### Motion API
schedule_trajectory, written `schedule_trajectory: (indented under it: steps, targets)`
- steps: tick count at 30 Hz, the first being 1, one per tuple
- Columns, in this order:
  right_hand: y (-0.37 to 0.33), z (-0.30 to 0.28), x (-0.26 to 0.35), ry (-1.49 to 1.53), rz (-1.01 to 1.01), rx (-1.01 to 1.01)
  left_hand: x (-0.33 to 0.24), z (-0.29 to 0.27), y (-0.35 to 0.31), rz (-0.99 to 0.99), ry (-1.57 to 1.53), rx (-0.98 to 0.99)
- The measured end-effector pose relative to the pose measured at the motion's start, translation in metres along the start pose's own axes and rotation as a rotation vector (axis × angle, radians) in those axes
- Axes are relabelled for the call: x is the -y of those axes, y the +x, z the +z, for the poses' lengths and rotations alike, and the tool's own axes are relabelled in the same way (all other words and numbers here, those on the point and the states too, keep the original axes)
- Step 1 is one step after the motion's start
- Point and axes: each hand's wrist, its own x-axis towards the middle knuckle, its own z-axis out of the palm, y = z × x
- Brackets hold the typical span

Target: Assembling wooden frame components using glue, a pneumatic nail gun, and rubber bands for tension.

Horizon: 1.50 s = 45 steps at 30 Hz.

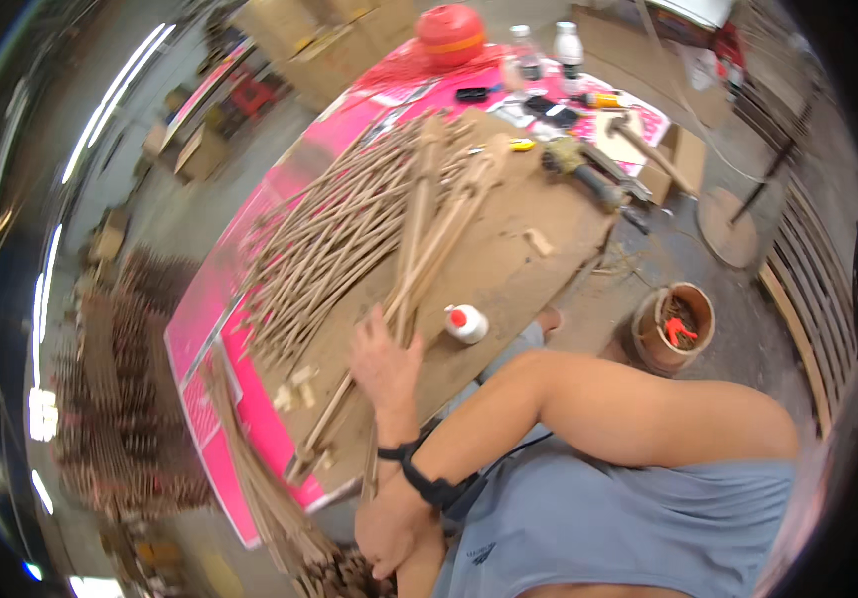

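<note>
My left hand (385, 365) lies over several long wooden strips (419, 254), fingers stretched out and thumb apart. It touches or nearly touches their near ends; nothing is plainly gripped. My right arm crosses over my left one, a black strap (434, 490) around the wrist. My right hand (385, 533) curls round my left forearm (421, 570), its fingers partly hidden. Right of my left hand, a white bottle with a red cap (466, 324) stands on the brown cardboard (524, 224). A wide heap of thin wooden sticks (334, 229) lies beyond it to the left.
Farther back on the pink-covered table (200, 329) are a power tool (588, 177), a hammer (658, 159), a yellow-handled tool (522, 146), drink bottles (569, 50) and a red round object (451, 38). A bucket (648, 339) stands right; stacked sticks (125, 389) fill the left.
</note>
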Motion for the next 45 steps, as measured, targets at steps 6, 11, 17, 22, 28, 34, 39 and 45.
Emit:
schedule_trajectory:
  steps: [6,11,17,22,28,34,39,45]
  targets:
    - [0.001,0.007,-0.011,-0.094,0.051,-0.161,0.001,0.005,-0.003,0.056,0.023,-0.024]
    - [-0.016,-0.019,-0.001,-0.115,0.011,-0.274,0.001,-0.002,0.001,0.019,0.010,-0.045]
    - [-0.149,-0.082,0.049,0.186,-0.150,-0.708,0.038,-0.038,-0.043,-0.127,-0.035,-0.115]
    - [-0.244,-0.059,0.045,0.338,0.613,-0.630,0.061,-0.052,-0.098,-0.169,-0.215,-0.090]
    - [-0.219,-0.017,-0.010,0.437,0.783,-0.843,0.054,-0.035,-0.152,-0.187,-0.432,0.016]
    - [-0.194,-0.015,-0.035,0.787,0.726,-0.908,0.054,-0.006,-0.178,-0.217,-0.555,0.073]
    - [-0.189,0.000,-0.043,0.768,0.746,-1.017,0.057,-0.011,-0.184,-0.205,-0.532,0.127]
    - [-0.189,-0.013,-0.051,0.580,0.620,-1.043,0.086,-0.018,-0.230,-0.365,-0.569,0.060]
